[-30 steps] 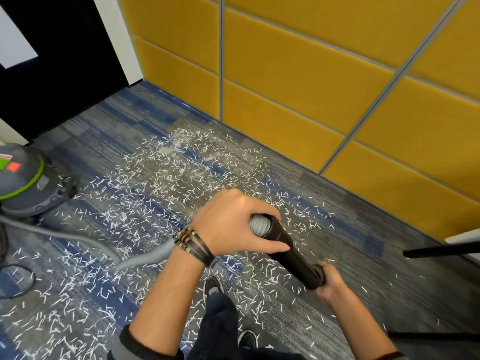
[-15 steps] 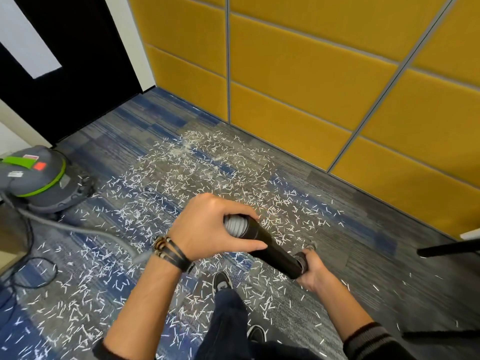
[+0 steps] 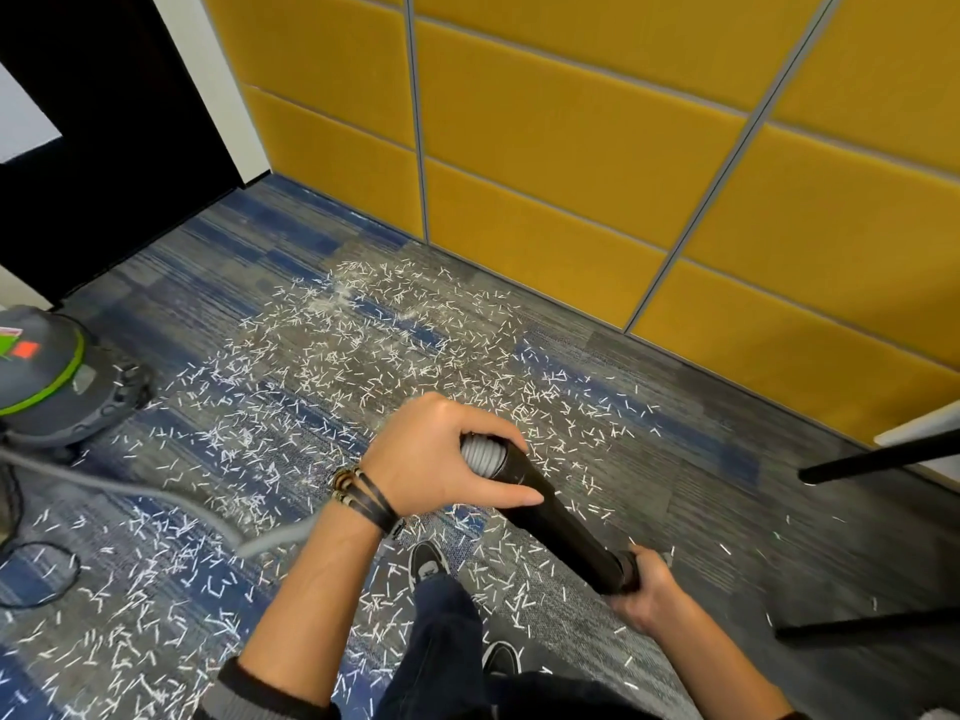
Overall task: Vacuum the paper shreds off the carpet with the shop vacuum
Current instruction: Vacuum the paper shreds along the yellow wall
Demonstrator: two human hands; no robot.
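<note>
Two hands clamp the wand, left hand at the hose joint, right hand low; paper shreds cover the carpet, and I fear slack hose snagging a shoe or tugging the shop vacuum.

Shop vacuum stands at far left on the carpet, before the door. Its hose runs rightward to the wand at centre. Left hand grips the wand's upper end; right hand grips its lower end, further right. Paper shreds lie between the vacuum and the panelled wall behind.
</note>
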